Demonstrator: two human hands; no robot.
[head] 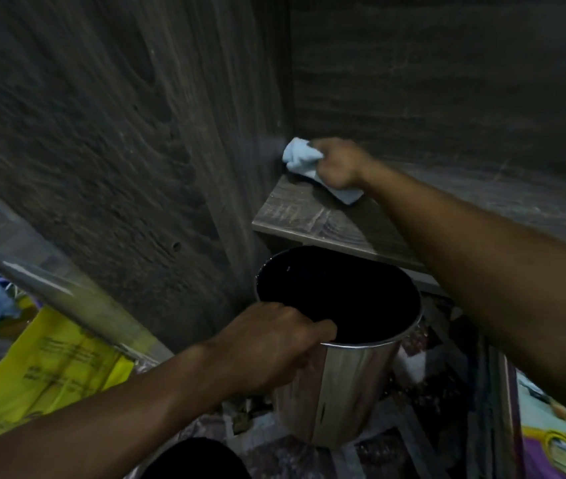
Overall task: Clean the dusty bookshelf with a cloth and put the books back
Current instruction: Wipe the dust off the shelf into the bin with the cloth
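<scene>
Now right hand [338,164] clamped round bunched blue cloth [300,157], pressed into shelf [309,216] corner, 9 o'clock end. Shelf runs long toward 3 o'clock: likely wipe direction. Left hand [267,347], 6 o'clock of cloth, grips bucket [354,385] rim; right hand nearer.

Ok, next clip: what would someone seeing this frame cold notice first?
The pale blue cloth stands out most, gripped by the right hand and pushed into the back left corner of the dark wooden shelf. Just below the shelf's front edge is a shiny metal bucket with a dark inside, and the left hand grips its rim. A bright yellow bag lies at lower left.
</scene>
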